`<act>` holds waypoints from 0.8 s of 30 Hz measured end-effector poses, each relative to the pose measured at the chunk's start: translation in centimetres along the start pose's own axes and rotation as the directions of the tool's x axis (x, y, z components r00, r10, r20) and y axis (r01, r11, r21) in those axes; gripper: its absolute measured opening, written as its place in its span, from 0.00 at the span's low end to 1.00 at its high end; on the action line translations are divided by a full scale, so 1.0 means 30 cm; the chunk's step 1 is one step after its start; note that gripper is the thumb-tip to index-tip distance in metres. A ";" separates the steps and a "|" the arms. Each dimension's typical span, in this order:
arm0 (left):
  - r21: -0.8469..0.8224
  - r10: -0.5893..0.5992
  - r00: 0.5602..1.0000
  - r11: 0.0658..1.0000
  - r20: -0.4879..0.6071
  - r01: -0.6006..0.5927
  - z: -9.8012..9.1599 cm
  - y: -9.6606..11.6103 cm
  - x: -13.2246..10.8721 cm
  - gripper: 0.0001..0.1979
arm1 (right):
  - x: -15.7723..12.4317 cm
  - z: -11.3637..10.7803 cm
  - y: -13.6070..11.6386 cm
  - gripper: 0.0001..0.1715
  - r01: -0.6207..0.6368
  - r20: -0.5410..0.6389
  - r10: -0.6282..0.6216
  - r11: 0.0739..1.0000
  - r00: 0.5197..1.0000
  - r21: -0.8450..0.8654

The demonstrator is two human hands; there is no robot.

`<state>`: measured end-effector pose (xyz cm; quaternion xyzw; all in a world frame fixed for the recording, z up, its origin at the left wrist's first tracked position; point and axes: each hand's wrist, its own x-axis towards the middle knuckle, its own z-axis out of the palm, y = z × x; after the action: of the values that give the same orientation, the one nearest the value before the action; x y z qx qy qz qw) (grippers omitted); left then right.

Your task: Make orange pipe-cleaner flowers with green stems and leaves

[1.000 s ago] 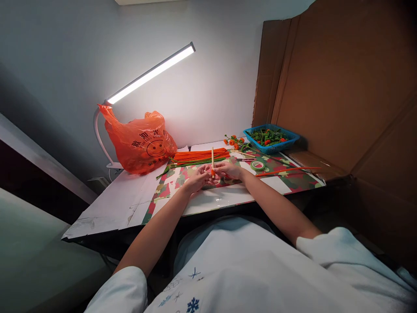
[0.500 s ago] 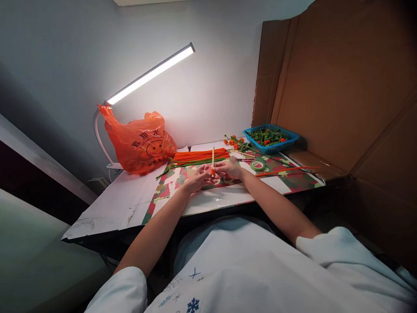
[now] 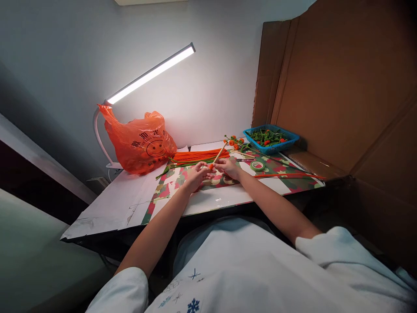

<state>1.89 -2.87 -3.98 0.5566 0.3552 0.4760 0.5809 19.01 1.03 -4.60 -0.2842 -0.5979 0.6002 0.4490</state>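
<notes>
Hands (image 3: 197, 176) (image 3: 229, 168) half-curled — right pinching a pale stick (image 3: 220, 152); left at its orange coil (image 3: 211, 166), grip unclear

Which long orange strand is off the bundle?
The long orange strand running rightward from the right forearm, nearer than the green tape roll; the others lie side by side in the bundle beside the orange bag.
</notes>
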 end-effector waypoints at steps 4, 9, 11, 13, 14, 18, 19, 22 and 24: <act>0.273 0.197 0.980 0.945 -0.033 -0.181 -0.011 -0.035 0.013 0.21 | 0.010 -0.011 0.028 0.17 0.014 -0.114 -0.021 0.998 0.993 -0.060; 0.646 0.432 0.901 0.698 -0.035 -0.309 -0.019 -0.056 0.017 0.12 | 0.010 -0.014 0.034 0.18 0.013 -0.146 -0.024 0.997 0.989 -0.080; 0.709 0.474 0.880 0.624 -0.009 -0.328 -0.019 -0.054 0.016 0.10 | 0.009 -0.010 0.028 0.19 0.028 -0.140 -0.037 0.998 0.990 -0.061; 0.749 0.495 0.869 0.568 0.019 -0.339 -0.017 -0.051 0.013 0.10 | 0.006 -0.006 0.020 0.19 0.034 -0.131 -0.041 0.998 0.991 -0.048; 0.766 0.501 0.865 0.545 0.029 -0.342 -0.016 -0.049 0.012 0.10 | 0.004 -0.004 0.016 0.19 0.035 -0.130 -0.041 0.998 0.991 -0.044; 0.793 0.505 0.862 0.507 0.043 -0.337 -0.012 -0.046 0.010 0.11 | -0.006 0.005 -0.001 0.19 0.025 -0.128 -0.030 0.999 0.991 -0.039; 0.793 0.501 0.864 0.510 0.041 -0.334 -0.012 -0.045 0.010 0.11 | -0.009 0.006 -0.005 0.19 0.018 -0.129 -0.023 0.999 0.991 -0.040; 0.792 0.492 0.870 0.515 0.041 -0.328 -0.010 -0.042 0.008 0.11 | -0.014 0.009 -0.010 0.17 0.005 -0.133 -0.013 0.998 0.991 -0.058; 0.796 0.488 0.871 0.507 0.052 -0.331 -0.008 -0.037 0.006 0.11 | -0.016 0.007 -0.008 0.17 0.009 -0.130 -0.020 0.997 0.991 -0.082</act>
<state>1.89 -2.53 -5.10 0.7754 0.4344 0.4439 0.1142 19.09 0.50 -4.42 -0.3364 -0.5930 0.5523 0.4797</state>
